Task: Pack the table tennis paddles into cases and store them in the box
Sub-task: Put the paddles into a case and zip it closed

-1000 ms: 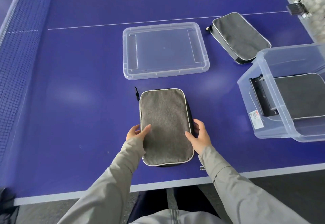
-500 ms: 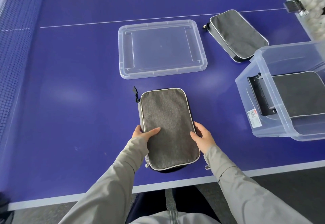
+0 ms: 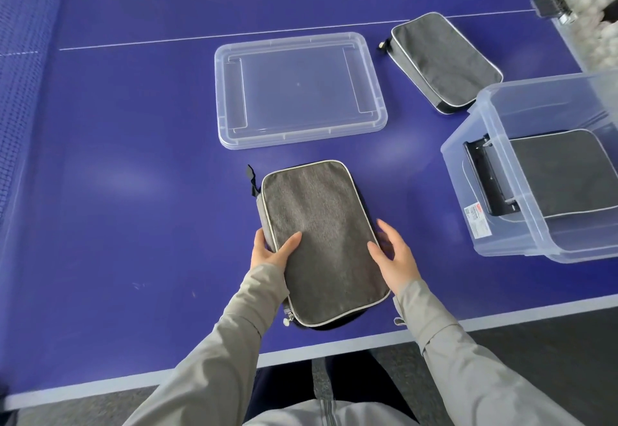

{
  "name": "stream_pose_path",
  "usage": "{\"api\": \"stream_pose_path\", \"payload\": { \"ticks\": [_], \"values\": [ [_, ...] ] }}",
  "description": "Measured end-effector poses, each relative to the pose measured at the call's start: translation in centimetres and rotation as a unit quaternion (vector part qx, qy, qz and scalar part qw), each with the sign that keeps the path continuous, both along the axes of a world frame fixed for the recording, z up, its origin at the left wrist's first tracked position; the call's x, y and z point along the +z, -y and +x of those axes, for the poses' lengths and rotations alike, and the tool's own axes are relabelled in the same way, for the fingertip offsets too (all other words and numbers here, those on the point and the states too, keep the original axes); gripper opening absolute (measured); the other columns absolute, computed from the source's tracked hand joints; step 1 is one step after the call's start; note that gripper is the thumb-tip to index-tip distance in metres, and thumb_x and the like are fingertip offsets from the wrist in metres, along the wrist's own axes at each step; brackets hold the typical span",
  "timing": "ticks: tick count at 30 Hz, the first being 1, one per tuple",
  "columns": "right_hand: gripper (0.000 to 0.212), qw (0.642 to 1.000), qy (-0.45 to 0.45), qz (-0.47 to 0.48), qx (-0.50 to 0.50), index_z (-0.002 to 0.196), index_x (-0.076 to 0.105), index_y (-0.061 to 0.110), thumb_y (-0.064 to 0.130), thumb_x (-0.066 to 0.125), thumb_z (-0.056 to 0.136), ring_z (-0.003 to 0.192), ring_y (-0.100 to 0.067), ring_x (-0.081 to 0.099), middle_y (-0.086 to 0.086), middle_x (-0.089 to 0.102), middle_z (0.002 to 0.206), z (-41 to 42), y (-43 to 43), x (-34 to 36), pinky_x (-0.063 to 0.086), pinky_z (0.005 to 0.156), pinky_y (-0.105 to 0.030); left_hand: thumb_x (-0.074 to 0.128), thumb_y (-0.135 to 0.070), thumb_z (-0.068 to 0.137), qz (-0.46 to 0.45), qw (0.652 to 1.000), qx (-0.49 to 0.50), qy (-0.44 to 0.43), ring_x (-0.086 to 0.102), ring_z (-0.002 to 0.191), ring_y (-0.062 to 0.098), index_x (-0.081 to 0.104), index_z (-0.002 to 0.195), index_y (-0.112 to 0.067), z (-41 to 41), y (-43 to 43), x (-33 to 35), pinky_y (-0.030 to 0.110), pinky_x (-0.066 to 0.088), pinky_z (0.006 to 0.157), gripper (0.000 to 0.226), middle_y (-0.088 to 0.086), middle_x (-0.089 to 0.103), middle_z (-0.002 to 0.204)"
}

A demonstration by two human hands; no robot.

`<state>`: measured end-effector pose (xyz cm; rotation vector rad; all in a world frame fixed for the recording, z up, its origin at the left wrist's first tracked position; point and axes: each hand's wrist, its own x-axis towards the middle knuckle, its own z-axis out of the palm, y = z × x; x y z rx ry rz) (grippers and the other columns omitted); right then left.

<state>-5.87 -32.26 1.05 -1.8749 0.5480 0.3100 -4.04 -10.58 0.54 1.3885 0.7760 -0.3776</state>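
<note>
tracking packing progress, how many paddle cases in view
3: near case between the left hand and right hand, second case beyond the clear box, third case inside it; more may hide underneath.

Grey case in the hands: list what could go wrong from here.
1. The left hand grips the grey case; the right hand only touches its edge, so a lift might tip it off the table.
2. The box already holds a packed case; this one might catch on its rim.
</note>
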Motion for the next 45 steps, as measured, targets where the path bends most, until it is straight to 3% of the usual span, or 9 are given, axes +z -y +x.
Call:
{"api": "stream_pose_path", "payload": {
  "ticks": [3, 7, 14, 19, 25, 31, 34, 39, 45],
  "values": [
    [0.048, 0.986, 0.114, -0.121, -0.01, 0.133, 0.049, 0.015, 0.017, 0.064, 0.088, 0.117, -0.021, 0.049, -0.004, 0.051, 0.126, -1.3, -0.3, 1.4, 0.042, 0.101, -0.039, 0.082, -0.04, 0.061, 0.016, 0.999, 0.033, 0.012, 0.067, 0.077, 0.018, 0.053, 0.09, -0.033, 0.3, 0.4, 0.6, 0.025, 0.054, 0.057, 0.041, -0.003, 0.066, 0.088],
    [0.03, 0.92, 0.292, -0.262, 0.012, 0.108, 0.058, 0.012, 0.028, 0.064, 0.084, 0.091, -0.021, 0.053, -0.004, 0.057, 0.098, -4.3, -1.8, 3.0, 0.044, 0.08, -0.04, 0.08, -0.043, 0.064, 0.03, 0.994, 0.105, 0.024, 0.066, 0.075, 0.014, 0.052, 0.096, -0.031, 1.4, 0.7, 1.9, 0.024, 0.05, 0.059, 0.045, -0.006, 0.066, 0.086],
    [0.038, 0.886, 0.334, -0.306, 0.104, 0.092, 0.048, 0.02, 0.053, 0.06, 0.081, 0.069, -0.013, 0.039, 0.002, 0.049, 0.069, -6.2, -6.8, 3.0, 0.034, 0.064, -0.028, 0.078, -0.042, 0.07, 0.028, 0.971, 0.235, 0.022, 0.061, 0.079, 0.013, 0.047, 0.114, -0.024, 3.0, 2.0, 4.1, 0.024, 0.044, 0.06, 0.057, -0.004, 0.062, 0.091],
    [0.03, 0.87, 0.338, -0.355, 0.051, 0.083, 0.058, 0.013, 0.039, 0.072, 0.075, 0.061, -0.017, 0.048, 0.002, 0.056, 0.066, -4.1, -7.6, 3.0, 0.034, 0.061, -0.03, 0.076, -0.039, 0.073, 0.01, 0.952, 0.305, 0.003, 0.057, 0.076, 0.009, 0.043, 0.112, -0.024, 2.9, 3.0, 5.2, 0.027, 0.042, 0.066, 0.053, -0.007, 0.058, 0.089],
    [0.028, 0.808, 0.417, -0.395, 0.129, 0.071, 0.069, 0.006, 0.015, 0.05, 0.091, 0.047, -0.022, 0.05, -0.001, 0.054, 0.055, -3.7, -7.1, 3.6, 0.041, 0.045, -0.032, 0.076, -0.038, 0.075, 0.007, 0.943, 0.333, -0.014, 0.053, 0.07, 0.004, 0.04, 0.112, -0.028, 2.9, 2.6, 6.1, 0.023, 0.036, 0.059, 0.053, -0.011, 0.055, 0.084],
    [0.014, 0.879, 0.381, -0.257, 0.128, 0.069, 0.063, 0.005, -0.008, 0.068, 0.069, 0.051, -0.017, 0.047, 0.0, 0.052, 0.058, -4.3, -7.0, 5.0, 0.041, 0.048, -0.024, 0.076, -0.034, 0.077, 0.022, 0.951, 0.307, -0.009, 0.053, 0.071, 0.005, 0.04, 0.107, -0.024, 2.3, 2.0, 6.5, 0.022, 0.038, 0.061, 0.047, -0.007, 0.054, 0.086],
    [0.021, 0.874, 0.376, -0.272, 0.144, 0.065, 0.062, 0.007, -0.011, 0.072, 0.063, 0.048, -0.015, 0.044, 0.001, 0.049, 0.054, -4.4, -6.9, 5.4, 0.038, 0.046, -0.021, 0.075, -0.036, 0.076, 0.022, 0.956, 0.292, -0.014, 0.054, 0.074, 0.007, 0.042, 0.116, -0.022, 2.0, 2.0, 6.8, 0.029, 0.04, 0.071, 0.054, -0.002, 0.057, 0.097],
    [0.02, 0.893, 0.346, -0.274, 0.09, 0.064, 0.061, 0.006, -0.01, 0.073, 0.063, 0.047, -0.016, 0.047, 0.0, 0.054, 0.053, -4.0, -4.6, 5.4, 0.037, 0.048, -0.02, 0.075, -0.037, 0.076, 0.011, 0.951, 0.307, -0.018, 0.056, 0.073, 0.009, 0.043, 0.116, -0.025, 1.6, 1.7, 7.6, 0.021, 0.039, 0.056, 0.052, -0.008, 0.057, 0.087],
    [0.016, 0.913, 0.304, -0.27, 0.028, 0.07, 0.063, 0.002, -0.007, 0.076, 0.069, 0.048, -0.016, 0.052, -0.003, 0.06, 0.056, -1.9, -2.2, 5.2, 0.039, 0.05, -0.022, 0.076, -0.037, 0.075, 0.015, 0.966, 0.258, -0.021, 0.06, 0.085, 0.021, 0.045, 0.116, -0.021, 0.8, 1.9, 8.2, 0.041, 0.05, 0.082, 0.053, 0.003, 0.062, 0.106]
  ]
}}
